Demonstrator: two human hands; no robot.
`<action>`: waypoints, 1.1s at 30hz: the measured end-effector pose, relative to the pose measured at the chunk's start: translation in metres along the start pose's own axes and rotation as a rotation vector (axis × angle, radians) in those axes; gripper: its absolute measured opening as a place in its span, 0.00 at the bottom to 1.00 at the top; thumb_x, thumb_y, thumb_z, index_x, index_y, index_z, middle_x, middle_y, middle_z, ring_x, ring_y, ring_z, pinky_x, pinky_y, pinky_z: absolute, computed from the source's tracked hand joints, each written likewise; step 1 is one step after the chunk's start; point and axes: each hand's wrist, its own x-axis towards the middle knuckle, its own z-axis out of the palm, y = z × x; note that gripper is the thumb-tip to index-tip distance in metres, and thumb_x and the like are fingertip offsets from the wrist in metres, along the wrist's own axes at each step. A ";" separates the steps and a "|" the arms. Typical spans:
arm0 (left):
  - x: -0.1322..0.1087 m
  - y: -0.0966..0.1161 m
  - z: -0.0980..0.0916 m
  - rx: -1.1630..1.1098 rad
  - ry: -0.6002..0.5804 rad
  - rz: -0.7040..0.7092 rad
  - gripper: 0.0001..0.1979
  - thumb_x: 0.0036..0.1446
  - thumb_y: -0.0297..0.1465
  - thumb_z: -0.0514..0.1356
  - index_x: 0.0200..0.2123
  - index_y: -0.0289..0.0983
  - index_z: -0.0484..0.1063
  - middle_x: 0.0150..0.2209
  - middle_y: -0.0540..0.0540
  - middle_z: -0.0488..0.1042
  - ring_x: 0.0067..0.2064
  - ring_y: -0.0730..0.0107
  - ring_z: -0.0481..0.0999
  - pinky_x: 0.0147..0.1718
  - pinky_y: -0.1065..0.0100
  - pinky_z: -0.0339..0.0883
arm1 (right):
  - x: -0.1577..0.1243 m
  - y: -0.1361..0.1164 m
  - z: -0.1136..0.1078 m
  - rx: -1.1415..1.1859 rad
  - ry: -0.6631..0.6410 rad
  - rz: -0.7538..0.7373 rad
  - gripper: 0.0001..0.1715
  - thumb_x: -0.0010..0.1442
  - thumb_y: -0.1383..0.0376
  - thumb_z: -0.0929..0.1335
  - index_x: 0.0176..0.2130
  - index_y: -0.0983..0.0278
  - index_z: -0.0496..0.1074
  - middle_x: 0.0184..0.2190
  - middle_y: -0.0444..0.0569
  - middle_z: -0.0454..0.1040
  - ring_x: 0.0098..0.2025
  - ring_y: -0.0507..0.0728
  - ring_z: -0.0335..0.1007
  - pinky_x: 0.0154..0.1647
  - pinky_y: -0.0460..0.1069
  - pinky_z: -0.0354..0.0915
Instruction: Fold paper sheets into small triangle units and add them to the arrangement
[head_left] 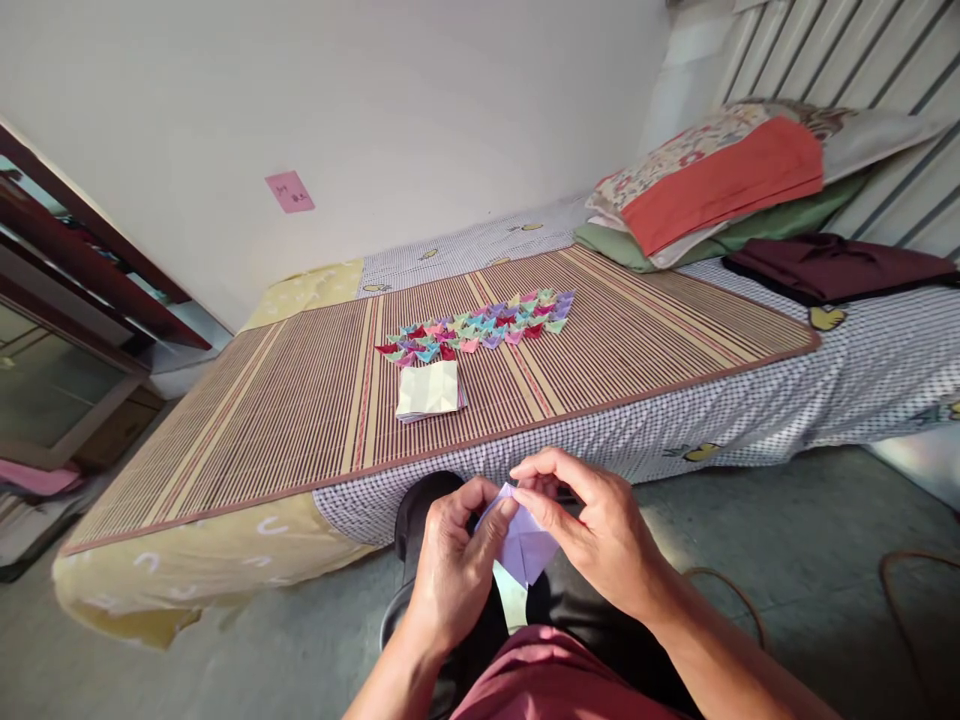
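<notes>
Above my lap, a partly folded sheet of purple origami paper [527, 552] is pinched between my two hands, its lower point hanging down. My left hand [461, 545] grips its upper left edge between thumb and fingers. At the upper right, the thumb and fingers of my right hand [589, 525] close on the paper near its top corner. On the bed mat beyond them lies a stack of creased paper sheets [427, 388], pale cream on top. Behind the stack, several small folded paper pieces [480, 327] in many colours stand in rows.
A striped bamboo mat [300, 400] covers much of the bed. Folded bedding and pillows [720, 185] are piled at the back right, beside a dark maroon folded cloth [836, 265]. A pink note [289, 192] is on the wall. A cable [731, 590] lies on the floor at right.
</notes>
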 end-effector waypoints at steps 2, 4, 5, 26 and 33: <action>0.000 0.001 0.000 0.027 0.010 0.011 0.18 0.70 0.43 0.63 0.30 0.37 0.73 0.25 0.54 0.64 0.28 0.73 0.60 0.28 0.69 0.55 | -0.002 0.001 0.003 -0.006 -0.020 0.042 0.05 0.72 0.66 0.69 0.40 0.61 0.74 0.31 0.44 0.77 0.31 0.53 0.73 0.34 0.46 0.69; -0.001 0.002 0.002 0.028 0.045 0.011 0.19 0.69 0.42 0.64 0.29 0.37 0.72 0.24 0.54 0.63 0.28 0.74 0.59 0.28 0.70 0.54 | -0.004 0.002 0.008 -0.033 -0.037 0.048 0.10 0.74 0.65 0.67 0.37 0.61 0.72 0.28 0.43 0.74 0.29 0.52 0.71 0.32 0.46 0.67; -0.001 0.002 0.003 0.009 0.062 0.004 0.19 0.69 0.42 0.64 0.28 0.37 0.72 0.24 0.54 0.62 0.28 0.74 0.58 0.27 0.70 0.54 | -0.006 0.003 0.010 -0.056 -0.029 0.037 0.12 0.75 0.65 0.65 0.36 0.61 0.70 0.28 0.42 0.72 0.28 0.52 0.70 0.31 0.46 0.67; -0.002 0.004 0.011 -0.239 0.114 -0.078 0.25 0.61 0.51 0.68 0.25 0.36 0.73 0.23 0.52 0.63 0.28 0.72 0.58 0.29 0.68 0.55 | -0.004 0.018 0.015 -0.200 0.253 -0.025 0.10 0.74 0.66 0.65 0.37 0.59 0.68 0.26 0.41 0.71 0.25 0.52 0.68 0.29 0.45 0.67; 0.002 0.002 -0.001 -0.185 0.146 -0.018 0.27 0.66 0.53 0.63 0.26 0.37 0.74 0.25 0.49 0.68 0.31 0.69 0.64 0.33 0.68 0.60 | 0.002 0.016 0.010 -0.183 0.212 -0.059 0.11 0.74 0.67 0.65 0.36 0.59 0.67 0.27 0.41 0.72 0.28 0.53 0.71 0.32 0.45 0.68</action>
